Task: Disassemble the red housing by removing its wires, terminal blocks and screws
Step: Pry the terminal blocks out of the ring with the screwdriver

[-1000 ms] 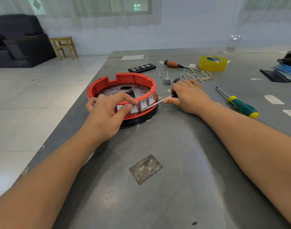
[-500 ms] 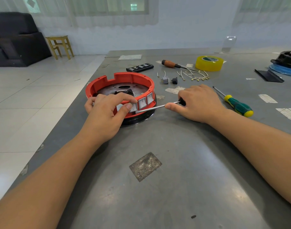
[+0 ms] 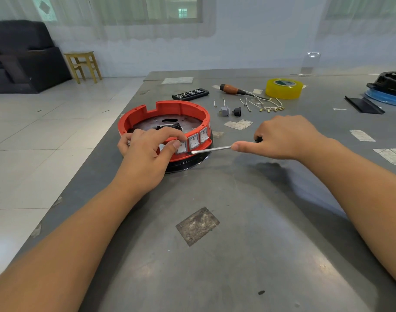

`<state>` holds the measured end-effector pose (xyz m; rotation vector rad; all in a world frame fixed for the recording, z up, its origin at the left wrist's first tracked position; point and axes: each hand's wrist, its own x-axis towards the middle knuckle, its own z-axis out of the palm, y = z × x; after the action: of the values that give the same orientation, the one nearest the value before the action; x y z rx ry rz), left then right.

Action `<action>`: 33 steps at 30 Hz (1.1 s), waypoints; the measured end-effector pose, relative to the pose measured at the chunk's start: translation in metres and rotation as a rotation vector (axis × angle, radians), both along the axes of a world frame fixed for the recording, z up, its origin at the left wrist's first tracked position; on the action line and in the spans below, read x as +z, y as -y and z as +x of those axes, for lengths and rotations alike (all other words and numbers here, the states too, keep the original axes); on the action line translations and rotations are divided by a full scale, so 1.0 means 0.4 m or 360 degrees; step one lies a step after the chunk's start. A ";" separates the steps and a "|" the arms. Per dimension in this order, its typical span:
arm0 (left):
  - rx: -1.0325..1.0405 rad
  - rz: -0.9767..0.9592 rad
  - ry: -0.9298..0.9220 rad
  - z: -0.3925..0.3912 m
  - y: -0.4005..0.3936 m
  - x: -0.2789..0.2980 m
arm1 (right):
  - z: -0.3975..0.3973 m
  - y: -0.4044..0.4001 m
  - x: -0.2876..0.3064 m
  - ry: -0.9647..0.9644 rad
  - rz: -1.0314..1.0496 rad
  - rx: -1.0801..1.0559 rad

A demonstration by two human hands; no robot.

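The round red housing (image 3: 170, 109) sits on a black base on the grey table, left of centre. Three grey rocker switches (image 3: 193, 141) line its near right wall. My left hand (image 3: 147, 152) grips the housing's near rim, thumb pressed beside the leftmost switch. My right hand (image 3: 280, 138) holds a screwdriver (image 3: 211, 149); its black handle is mostly hidden in my fist, index finger stretched along the shaft. The blade tip touches the housing just under the switches. Removed wires (image 3: 266, 106) and two small switch parts (image 3: 229, 111) lie behind.
Further back lie an orange-handled screwdriver (image 3: 232, 89), a yellow tape roll (image 3: 283, 88) and a black remote (image 3: 190, 94). A black part on a blue disc (image 3: 388, 91) sits at far right. The table's left edge (image 3: 98, 158) drops to the tiled floor.
My right hand has drawn back to the right and the screwdriver tip has slid from the switch faces down to the housing's lower edge. My left hand has stayed on the rim.
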<state>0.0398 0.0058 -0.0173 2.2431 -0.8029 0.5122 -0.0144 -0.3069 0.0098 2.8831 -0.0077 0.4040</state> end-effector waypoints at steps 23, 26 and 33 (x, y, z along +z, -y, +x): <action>-0.0006 -0.0044 -0.0014 -0.001 0.002 0.006 | 0.002 -0.048 -0.048 0.0686 -0.0148 0.0036; -0.0008 -0.0047 -0.0042 -0.004 0.000 0.010 | 0.003 -0.050 -0.049 0.0657 -0.0139 -0.0001; 0.0018 -0.0017 -0.0096 -0.005 0.000 0.013 | 0.031 -0.029 -0.034 0.0203 -0.0036 -0.0058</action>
<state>0.0377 0.0058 -0.0122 2.2438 -0.7555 0.4507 -0.0022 -0.2955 -0.0038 2.8257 -0.0761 0.5764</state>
